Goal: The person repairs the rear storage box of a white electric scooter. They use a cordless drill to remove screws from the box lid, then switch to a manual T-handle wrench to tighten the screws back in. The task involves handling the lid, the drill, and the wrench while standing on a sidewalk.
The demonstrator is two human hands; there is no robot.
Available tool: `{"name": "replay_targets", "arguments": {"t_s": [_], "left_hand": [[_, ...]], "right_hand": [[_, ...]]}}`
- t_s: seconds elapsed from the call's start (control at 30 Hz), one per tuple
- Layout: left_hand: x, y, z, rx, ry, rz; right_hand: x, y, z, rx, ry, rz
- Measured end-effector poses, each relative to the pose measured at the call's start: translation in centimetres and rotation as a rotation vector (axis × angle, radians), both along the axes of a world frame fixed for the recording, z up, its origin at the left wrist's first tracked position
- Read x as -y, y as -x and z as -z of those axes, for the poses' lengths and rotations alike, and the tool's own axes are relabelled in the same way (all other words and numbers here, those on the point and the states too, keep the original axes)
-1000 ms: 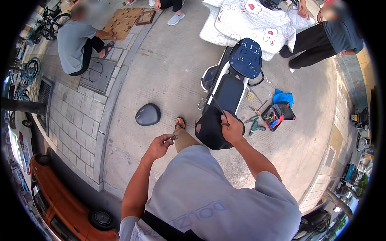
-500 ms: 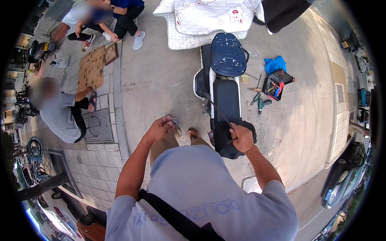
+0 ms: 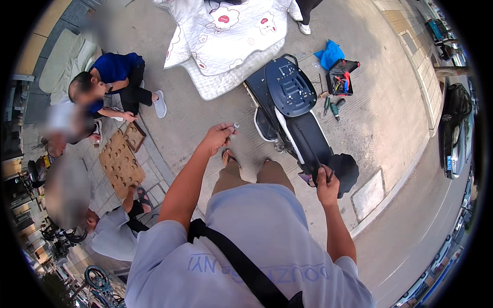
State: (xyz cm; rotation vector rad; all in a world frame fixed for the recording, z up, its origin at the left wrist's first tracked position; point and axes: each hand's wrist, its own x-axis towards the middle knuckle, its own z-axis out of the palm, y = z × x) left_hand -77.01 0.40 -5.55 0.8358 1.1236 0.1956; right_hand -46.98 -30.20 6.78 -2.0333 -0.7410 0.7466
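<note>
My left hand (image 3: 220, 137) is held out left of the scooter, its fingers pinched on a small silver metal piece (image 3: 236, 126), too small to name exactly. My right hand (image 3: 327, 187) is closed round a long, thin, dark rod-shaped tool (image 3: 307, 145), which points forward over the scooter's black seat (image 3: 308, 134). Below that hand, a black bunched cover (image 3: 348, 174) sits at the scooter's rear. Ahead of the seat is a dark plate (image 3: 290, 86) with holes and small shiny bits on it. A white quilted cover (image 3: 231, 49) with printed figures drapes the scooter's front.
Right of the scooter lie an open toolbox (image 3: 340, 81), a blue bag (image 3: 330, 54) and a green power drill (image 3: 335, 110). On the left, several people sit or crouch round a board game (image 3: 121, 163) with round pieces. Cars (image 3: 454, 131) stand along the road at right.
My view has turned, so the scooter slants and the board players sit nearer. My left hand has moved forward and right with the silver piece; the right hand has shifted right, still gripping the rod-shaped tool.
</note>
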Motion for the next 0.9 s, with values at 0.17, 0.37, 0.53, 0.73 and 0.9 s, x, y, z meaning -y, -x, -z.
{"name": "replay_targets", "arguments": {"t_s": [0.17,0.37,0.53,0.73,0.9], "left_hand": [[-9.2,-4.3,1.3,0.024,0.004,0.045],[-16.3,-10.9,4.2,-0.057,-0.031,0.136],[-20.1,-15.8,8.5,-0.021,-0.028,0.219],[-22.5,-20.0,16.2,0.248,0.302,0.26],[-22.4,-23.2,20.8,0.449,0.608,0.198]], "right_hand": [[-2.2,2.6,-0.5,0.054,0.024,0.123],[-8.9,-0.1,0.7,-0.021,0.069,0.175],[-14.8,-3.1,-1.0,0.065,0.083,0.179],[-20.4,-5.6,-2.3,0.043,0.161,0.203],[-23.4,-5.4,-2.5,-0.052,0.178,0.202]]}}
